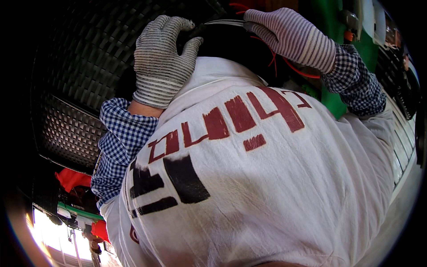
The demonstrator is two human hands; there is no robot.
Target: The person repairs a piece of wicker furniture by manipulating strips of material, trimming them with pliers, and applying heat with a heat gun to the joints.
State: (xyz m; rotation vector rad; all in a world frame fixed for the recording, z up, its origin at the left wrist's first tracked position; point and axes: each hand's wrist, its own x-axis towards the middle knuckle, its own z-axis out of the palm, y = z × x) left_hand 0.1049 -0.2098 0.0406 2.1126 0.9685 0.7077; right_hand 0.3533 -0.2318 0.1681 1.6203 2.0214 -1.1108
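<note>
From my end, I see white strips [225, 22] stretching between the gloved hands. The right hand [289, 38] has its fingers closed on one end; the left hand [163, 58] curves near the other, thumb apart from fingers (whether it grips, I can't tell). I'd want even tension, no twist. A black woven panel [73, 89] crowds the left; red cord [307, 75] below the right hand could snag.

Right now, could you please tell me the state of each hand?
Left hand: partly curled; whether it grips anything cannot be told.
Right hand: closed, seemingly pinching the pale strip.
</note>
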